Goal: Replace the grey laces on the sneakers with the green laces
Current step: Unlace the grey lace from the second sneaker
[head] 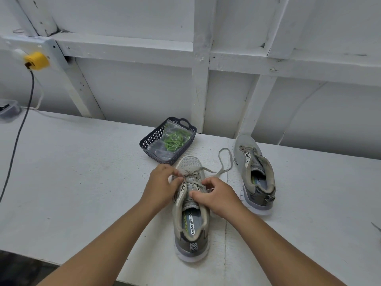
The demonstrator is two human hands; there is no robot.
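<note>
both hands, left hand [162, 182] and right hand [216, 195], pinch the grey lace [223, 162] on the near sneaker [191, 223] mid-table.

Lit evenly, soft and diffuse, cool white cast throughout. No hard glare anywhere. Faint short shadows under sneakers [191, 205] and basket [168, 139], falling slightly toward camera. Wide-angle bending seen at edges: wall beams [132, 48] bowed, table [61, 162] front curved. Centre reasonably sharp; corners softer, container [8, 109] at far left smeared. Mild compression noise.
</note>
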